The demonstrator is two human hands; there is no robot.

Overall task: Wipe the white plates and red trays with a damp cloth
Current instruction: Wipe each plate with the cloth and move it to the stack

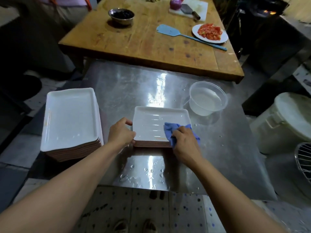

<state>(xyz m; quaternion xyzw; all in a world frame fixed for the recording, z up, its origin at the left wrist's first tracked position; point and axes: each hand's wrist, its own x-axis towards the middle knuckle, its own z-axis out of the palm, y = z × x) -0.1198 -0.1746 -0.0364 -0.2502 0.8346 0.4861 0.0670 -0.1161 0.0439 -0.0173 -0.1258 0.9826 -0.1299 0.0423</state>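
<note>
Lower part of the frame: two bare forearms reach up from the bottom corners to a steel surface [218,148] with water drops on it. At centre, the left hand [121,133] has its grip curled on the left edge of a small stack of plates [151,126], thumb on the rim, fingers under the edge. This stack shows 1 white top plate and several reddish-brown edges under it; exact nr I cannot tell. The right hand [185,142] has its grip closed around 1 blue cloth [171,130], bunched and pressed on the lower right corner of the top plate; wet streaks show on that plate.

Left of centre stands a 2nd, taller stack of plates [70,118], well apart from the hands, also white on top w/ many thin reddish edges, too many to count.

Right of centre, just beyond the small stack: 1 clear plastic tub [207,100] with water.

Upper part: 1 wooden table [143,42] carrying 1 metal bowl [121,15], 1 light-blue spatula [170,31], 1 round plate of chopped tomato [210,32], and 1 cutting board [200,7] with a cleaver.
</note>
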